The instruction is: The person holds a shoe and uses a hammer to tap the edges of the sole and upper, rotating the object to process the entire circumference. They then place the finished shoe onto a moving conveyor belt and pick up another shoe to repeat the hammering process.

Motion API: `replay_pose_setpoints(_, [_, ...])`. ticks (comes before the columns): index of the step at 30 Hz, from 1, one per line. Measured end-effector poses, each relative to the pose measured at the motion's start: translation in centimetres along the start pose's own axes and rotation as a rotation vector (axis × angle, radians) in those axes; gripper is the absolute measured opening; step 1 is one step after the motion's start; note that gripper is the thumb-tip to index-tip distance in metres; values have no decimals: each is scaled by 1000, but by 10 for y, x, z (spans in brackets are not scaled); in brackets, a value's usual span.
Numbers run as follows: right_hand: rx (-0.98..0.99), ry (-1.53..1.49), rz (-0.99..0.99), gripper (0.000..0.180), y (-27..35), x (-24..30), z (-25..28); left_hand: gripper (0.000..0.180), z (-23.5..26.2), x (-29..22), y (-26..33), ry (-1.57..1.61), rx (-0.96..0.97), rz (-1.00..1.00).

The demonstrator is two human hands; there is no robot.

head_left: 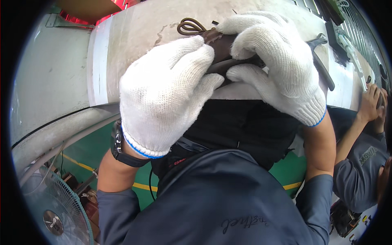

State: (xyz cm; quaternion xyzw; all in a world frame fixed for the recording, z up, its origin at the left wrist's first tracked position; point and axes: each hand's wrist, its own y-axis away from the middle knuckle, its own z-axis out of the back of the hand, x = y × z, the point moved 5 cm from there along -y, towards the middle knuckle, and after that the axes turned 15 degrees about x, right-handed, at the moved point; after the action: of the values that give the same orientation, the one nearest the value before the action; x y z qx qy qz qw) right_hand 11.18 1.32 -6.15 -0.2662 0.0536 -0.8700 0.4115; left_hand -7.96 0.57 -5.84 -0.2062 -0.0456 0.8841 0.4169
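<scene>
Both my hands wear white knit gloves with blue cuffs. My left hand [165, 96] and my right hand [275, 61] are closed together on a dark brown shoe [222, 47], held over the edge of a pale workbench [139, 32]. A brown braided lace loop [190, 26] sticks out from the shoe's far end. The gloves hide most of the shoe. A black watch [122, 149] sits on my left wrist.
A hammer-like tool [320, 61] with a dark handle lies on the bench right of my hands. Another person [365, 139] in a grey shirt works at the right. A standing fan [55, 210] is low left, over a green floor with yellow lines.
</scene>
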Motion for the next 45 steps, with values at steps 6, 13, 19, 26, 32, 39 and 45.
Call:
replay_pose_setpoints(6, [-15,35,-252,52,-9,5,6,34,0,0,-3,29,-29,57])
replay_pose_setpoints(13, [-16,-42,-267,71,16,-22,10,30,12,25,-32,331,273,175])
replay_pose_setpoints(19, [-24,-146,-328,73,17,-21,8,38,-8,49,-35,591,367,236])
replay_pose_setpoints(26, [251,-258,-337,76,12,-57,33,75,-11,49,-40,583,484,98])
replay_pose_setpoints(32, [439,-500,-426,84,-4,-78,28,74,-13,53,-36,671,439,82])
replay_pose_setpoints(39, [612,-501,-619,75,-27,-68,37,79,-15,53,-37,647,428,48])
replay_pose_setpoints(45, [572,-496,-569,81,-21,-72,28,91,-14,54,-34,498,432,-9])
